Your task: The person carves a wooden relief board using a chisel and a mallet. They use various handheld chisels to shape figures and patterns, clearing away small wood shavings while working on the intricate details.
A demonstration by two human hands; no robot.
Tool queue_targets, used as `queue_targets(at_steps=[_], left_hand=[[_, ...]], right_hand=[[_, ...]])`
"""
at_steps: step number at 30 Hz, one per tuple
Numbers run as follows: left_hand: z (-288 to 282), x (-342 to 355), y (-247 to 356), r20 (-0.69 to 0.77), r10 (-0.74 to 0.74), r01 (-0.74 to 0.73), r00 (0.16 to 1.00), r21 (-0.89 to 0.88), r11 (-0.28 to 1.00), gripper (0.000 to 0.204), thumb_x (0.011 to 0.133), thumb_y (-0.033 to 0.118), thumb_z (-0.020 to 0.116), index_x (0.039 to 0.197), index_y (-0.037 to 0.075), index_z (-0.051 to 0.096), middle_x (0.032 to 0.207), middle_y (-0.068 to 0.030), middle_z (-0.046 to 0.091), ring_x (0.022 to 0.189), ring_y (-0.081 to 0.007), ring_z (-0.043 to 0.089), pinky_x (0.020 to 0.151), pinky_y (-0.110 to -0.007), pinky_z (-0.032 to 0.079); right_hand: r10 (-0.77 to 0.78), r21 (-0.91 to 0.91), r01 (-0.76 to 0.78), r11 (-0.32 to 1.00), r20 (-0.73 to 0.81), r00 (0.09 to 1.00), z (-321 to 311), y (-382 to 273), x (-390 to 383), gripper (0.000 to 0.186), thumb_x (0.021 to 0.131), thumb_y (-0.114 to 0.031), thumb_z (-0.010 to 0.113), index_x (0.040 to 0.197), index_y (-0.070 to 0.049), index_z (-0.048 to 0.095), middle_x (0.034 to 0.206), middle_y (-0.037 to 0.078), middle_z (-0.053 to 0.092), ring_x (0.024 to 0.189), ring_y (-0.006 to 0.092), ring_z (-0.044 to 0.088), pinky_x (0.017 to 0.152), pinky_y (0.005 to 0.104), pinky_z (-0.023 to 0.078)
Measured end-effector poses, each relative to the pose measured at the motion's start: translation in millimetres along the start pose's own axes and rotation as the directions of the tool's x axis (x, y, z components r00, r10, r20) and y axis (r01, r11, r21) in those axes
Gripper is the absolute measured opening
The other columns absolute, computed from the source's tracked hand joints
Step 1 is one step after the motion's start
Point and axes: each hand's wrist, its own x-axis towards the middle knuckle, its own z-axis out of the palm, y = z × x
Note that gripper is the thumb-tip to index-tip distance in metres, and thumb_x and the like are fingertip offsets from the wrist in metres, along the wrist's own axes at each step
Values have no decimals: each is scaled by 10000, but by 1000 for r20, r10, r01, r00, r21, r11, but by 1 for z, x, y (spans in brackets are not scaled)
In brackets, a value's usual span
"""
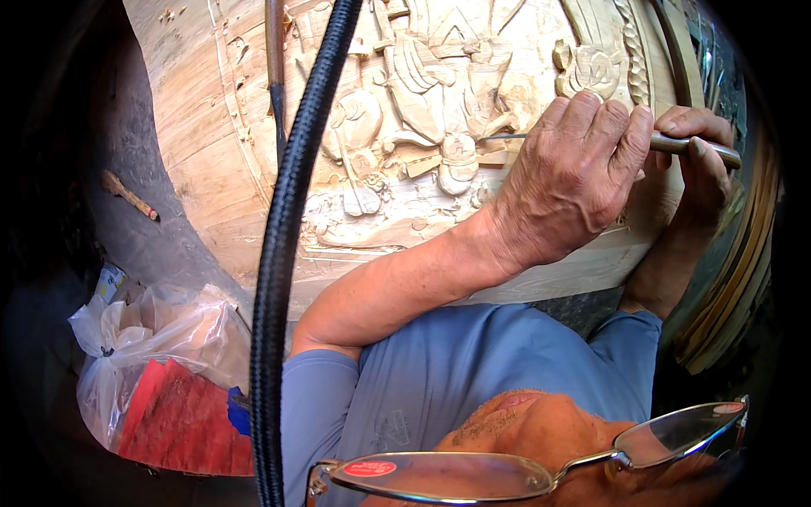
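Observation:
A carving chisel [694, 150] lies across both my hands over a pale carved wood panel [190, 139]. My left hand [574, 173] is closed round the chisel's shaft, knuckles up. Its thin blade reaches left from that fist, the tip at the relief beside a small rounded carved head [459, 156]. Farther right, my right hand [705, 156] grips the handle between thumb and fingers, and the handle's butt sticks out past it. The relief holds carved figures and curling shapes; my left hand and forearm hide part of it.
Another long-handled chisel [275, 68] lies on the panel's left part, amid wood shavings. A black braided cable [291, 198] crosses in front. At left are a short stick [129, 195], a tied clear plastic bag [160, 325] and a red object [182, 422]. Long strips [735, 270] stand at right.

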Motion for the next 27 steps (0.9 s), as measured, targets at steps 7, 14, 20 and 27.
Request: queue_targets(at_steps=[7, 14, 20, 27], left_hand=[[0, -1, 5, -8, 49, -49, 999, 38, 998, 582, 853, 127, 749, 1386, -74, 632, 1088, -153, 627, 885, -296, 612, 739, -402, 546], [2, 3, 1, -48, 72, -72, 996, 3, 997, 581, 865, 96, 689, 1415, -76, 617, 1159, -170, 634, 948, -304, 631, 799, -425, 550], [13, -3, -2, 5, 48, -48, 999, -31, 998, 582, 889, 86, 675, 1435, -97, 593, 1189, -194, 634, 979, -316, 640, 831, -442, 552], [4, 0, -4, 72, -13, 15, 997, -35, 999, 559, 908, 49, 649, 1441, -104, 588, 1149, -187, 644, 991, -330, 648, 851, -439, 557]], right_hand=[[-19, 42, 19, 999, 2, 1000, -4, 2, -3, 342, 1082, -234, 574, 1174, 66, 709, 1071, 224, 723, 788, 235, 682, 634, 331, 538], [-8, 24, 10, 1000, -115, 993, -16, 2, -10, 432, 1123, -294, 562, 1157, 107, 718, 1035, 219, 720, 680, 210, 641, 544, 312, 492], [14, 50, -11, 999, -64, 998, -14, 6, -2, 507, 1159, -343, 515, 1112, 115, 728, 957, 201, 707, 638, 191, 615, 495, 296, 453], [66, 100, -52, 994, -134, 989, -1, 8, 3, 679, 1186, -500, 443, 1119, 113, 725, 902, 150, 668, 620, 162, 589, 475, 274, 431]])
